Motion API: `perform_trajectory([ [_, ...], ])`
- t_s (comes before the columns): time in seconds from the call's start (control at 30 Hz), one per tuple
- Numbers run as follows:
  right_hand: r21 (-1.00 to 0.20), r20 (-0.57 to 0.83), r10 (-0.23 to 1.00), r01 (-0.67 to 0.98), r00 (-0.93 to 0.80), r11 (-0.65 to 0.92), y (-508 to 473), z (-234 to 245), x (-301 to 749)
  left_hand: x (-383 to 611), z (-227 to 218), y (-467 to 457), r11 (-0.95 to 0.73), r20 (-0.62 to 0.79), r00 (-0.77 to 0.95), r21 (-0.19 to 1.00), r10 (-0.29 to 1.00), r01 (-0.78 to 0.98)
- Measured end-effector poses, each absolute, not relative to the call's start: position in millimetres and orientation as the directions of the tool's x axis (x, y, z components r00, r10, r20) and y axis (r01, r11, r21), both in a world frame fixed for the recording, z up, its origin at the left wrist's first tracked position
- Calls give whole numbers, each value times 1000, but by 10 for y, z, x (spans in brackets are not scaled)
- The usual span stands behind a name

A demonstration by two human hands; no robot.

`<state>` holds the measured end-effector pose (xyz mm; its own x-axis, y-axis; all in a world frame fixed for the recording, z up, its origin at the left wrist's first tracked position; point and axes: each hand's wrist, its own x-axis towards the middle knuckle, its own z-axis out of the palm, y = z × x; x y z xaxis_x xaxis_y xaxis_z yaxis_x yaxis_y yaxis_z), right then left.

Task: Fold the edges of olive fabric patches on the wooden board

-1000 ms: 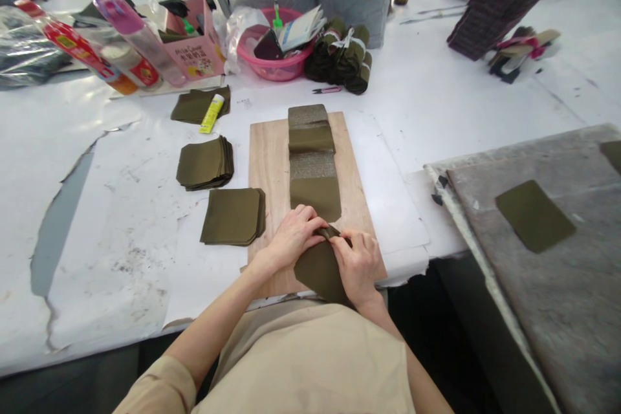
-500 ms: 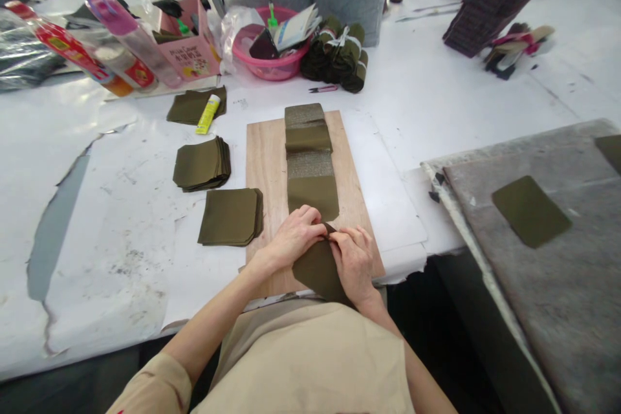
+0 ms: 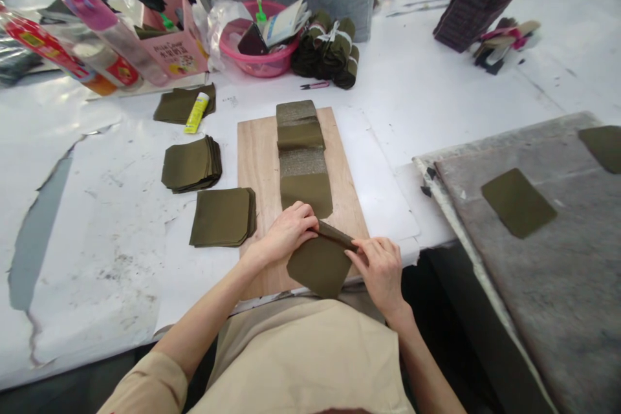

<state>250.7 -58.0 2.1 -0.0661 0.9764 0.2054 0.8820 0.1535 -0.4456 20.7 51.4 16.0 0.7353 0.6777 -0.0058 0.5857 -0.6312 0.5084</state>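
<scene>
My left hand [image 3: 290,231] and my right hand [image 3: 381,266] both pinch the folded top edge of an olive fabric piece [image 3: 319,263] at the near end of a wooden board [image 3: 259,162]. The left hand holds the fold's left end, the right hand its right end, fingers closed on the cloth. Beyond them a row of overlapping olive pieces [image 3: 303,155] runs up the board. Two stacks of olive fabric pieces [image 3: 220,217] [image 3: 191,163] lie left of the board.
A yellow glue stick [image 3: 196,112] rests on more fabric at the back left. Behind are a pink bowl [image 3: 257,61], a pink box [image 3: 177,52], rolled olive bundles [image 3: 330,48] and small snips [image 3: 313,85]. A grey felt board [image 3: 557,272] with olive pieces stands to the right.
My right hand has slid right along the fold, away from the left hand, stretching the folded edge flat. The camera view has shifted slightly.
</scene>
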Motion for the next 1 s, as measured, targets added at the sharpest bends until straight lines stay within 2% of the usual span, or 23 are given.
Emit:
perform_trajectory([
  [0.23,-484,236,970,858,-61,171,-406,12,2172,204,162,528,-631,-2,736,514,677,582],
  [0.53,-454,214,973,873,-88,179,-363,-40,2062,165,102,427,-579,54,676,570,734,583],
  [0.83,-467,237,969,866,-74,180,-361,-76,2067,110,-58,350,-638,189,665,553,722,536],
  [1.0,-481,252,966,860,-49,169,-380,-119,2076,83,-93,373,-682,205,696,510,688,524],
])
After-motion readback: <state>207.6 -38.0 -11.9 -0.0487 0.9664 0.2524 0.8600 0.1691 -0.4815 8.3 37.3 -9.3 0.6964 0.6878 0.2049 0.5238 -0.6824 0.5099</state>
